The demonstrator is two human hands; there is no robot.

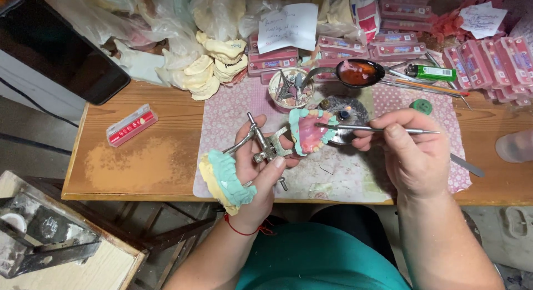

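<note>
The left hand (258, 168) is closed around a metal articulator (266, 145) swung open over the counter (150, 156), its two mint-green plaster casts apart. The right hand (413, 151) pinches a thin metal wax tool (377, 129), tip touching the upper cast's pink wax denture base (308, 131). Teeth already line the arch rim; wax shaping looks midway. Behind sit a spoon of melted wax (355, 72) and a lighter (433, 73).

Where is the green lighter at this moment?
The green lighter lies at the upper right of the head view, on the bench behind the right hand, just right of the spoon and beside the pink boxes.
</note>
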